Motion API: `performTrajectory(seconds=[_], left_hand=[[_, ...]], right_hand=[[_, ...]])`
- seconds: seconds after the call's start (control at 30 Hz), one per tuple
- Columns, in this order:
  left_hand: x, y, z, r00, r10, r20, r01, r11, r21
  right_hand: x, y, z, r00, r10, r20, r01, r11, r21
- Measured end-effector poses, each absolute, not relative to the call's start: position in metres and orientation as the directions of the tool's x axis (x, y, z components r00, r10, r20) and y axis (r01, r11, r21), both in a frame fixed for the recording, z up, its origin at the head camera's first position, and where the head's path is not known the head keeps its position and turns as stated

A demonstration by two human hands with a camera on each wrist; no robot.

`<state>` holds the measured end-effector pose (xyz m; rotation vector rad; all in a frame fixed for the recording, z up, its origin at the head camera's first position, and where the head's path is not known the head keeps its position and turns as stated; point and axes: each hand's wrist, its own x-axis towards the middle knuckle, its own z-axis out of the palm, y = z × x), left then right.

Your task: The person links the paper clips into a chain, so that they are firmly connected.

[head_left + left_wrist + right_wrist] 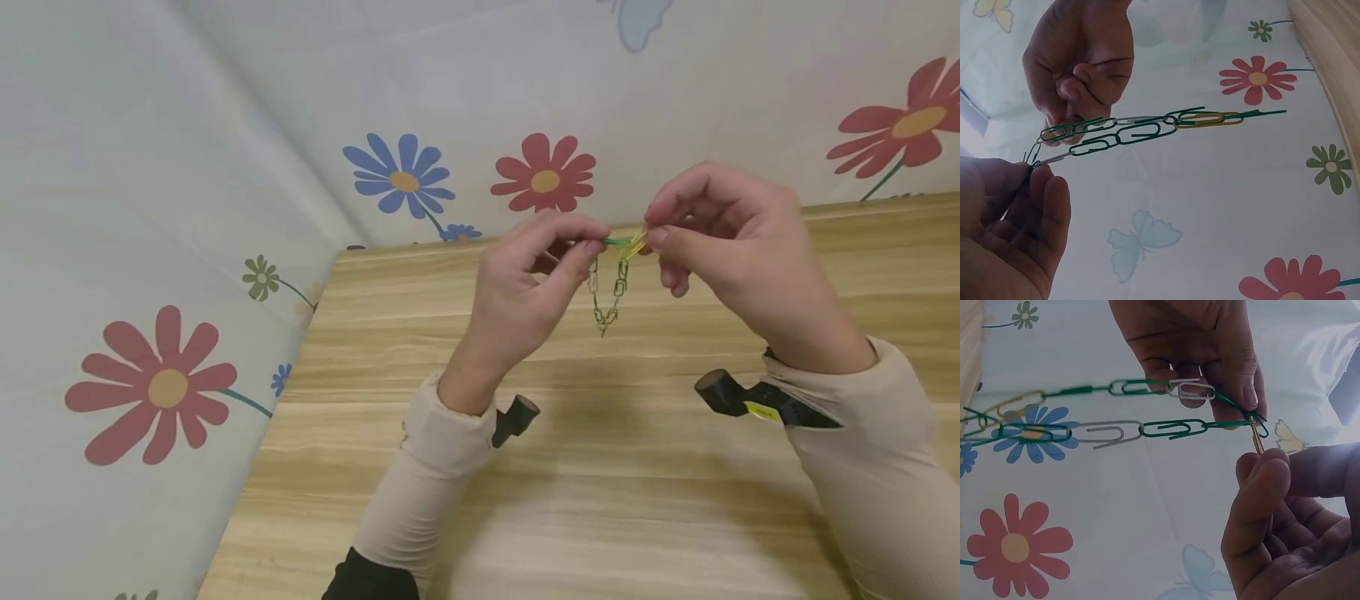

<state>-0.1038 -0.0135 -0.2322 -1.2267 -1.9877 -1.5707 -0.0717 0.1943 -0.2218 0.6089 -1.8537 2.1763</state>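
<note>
Both hands are raised above the table and hold a chain of linked paper clips. My left hand pinches a green paper clip between thumb and index finger. My right hand pinches a yellow paper clip, whose end meets the green clip in the right wrist view. Whether those two clips are hooked together is hard to tell. Below the fingertips, the chain of green, silver and yellow clips hangs in a loop. The left wrist view shows its links, including a silver clip.
A wood-grain table lies under both hands. Behind it and to its left, a pale sheet printed with flowers and butterflies covers the background. A dark camera mount sits on each wrist, over light sleeves.
</note>
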Motion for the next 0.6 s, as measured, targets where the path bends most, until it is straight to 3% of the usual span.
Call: performTrajectory(seconds=[0.6], left_hand=[[-0.1048, -0.0081, -0.2345, -0.516, 0.433, 0.739, 0.82, 0.0, 0.572]], right_hand=[[-0.0698, 0.2002, -0.2208, -0.904, -0.13, 0.407, -0.375, -0.215, -0.902]])
